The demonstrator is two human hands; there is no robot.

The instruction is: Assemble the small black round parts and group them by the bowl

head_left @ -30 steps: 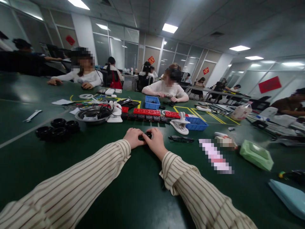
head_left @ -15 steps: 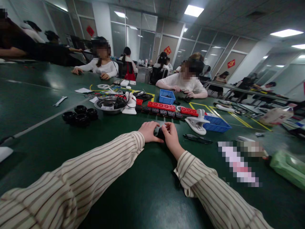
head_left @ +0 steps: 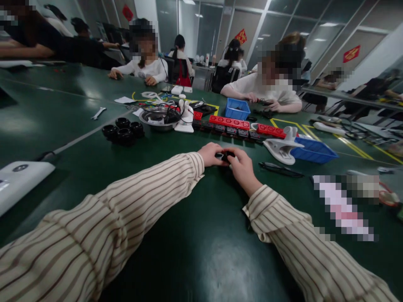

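Both my arms, in striped sleeves, reach forward over the dark green table. My left hand and my right hand meet around a small black object that rests on the table. The fingers of both hands are curled and pinched on it, and most of it is hidden between them. What the object is cannot be made out.
A black pair of glasses lies right of my hands. Behind are a white clamp, blue bins, red and black power strips, a metal bowl, black cups and a wrench. A white device sits at left. Other people sit across the table.
The view has tilted down and swung left, so everything sits lower and further right in the picture. My hands stay closed on the small black object in the same place on the table.
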